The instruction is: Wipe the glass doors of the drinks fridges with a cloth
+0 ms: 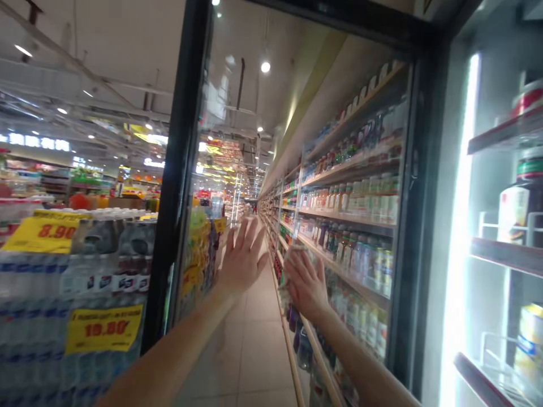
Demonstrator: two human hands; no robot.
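A glass door with a black frame [176,152] stands swung open in front of me. My left hand [244,257] is raised at the glass with its fingers spread, palm toward the pane, and nothing in it. To its right, my right hand [306,285] lies over a crumpled pale cloth [287,277] at the glass. Most of the cloth is hidden under the palm and fingers; its edges show at the left and top. Whether the left palm actually touches the pane, I cannot tell.
At right, the lit cooler's shelf [509,257] holds a dark bottle [515,206]. Stacked bottled drinks [106,282] with yellow price signs [104,329] stand left of the door. Through or in the glass appear long drink shelves and a tiled floor [254,345].
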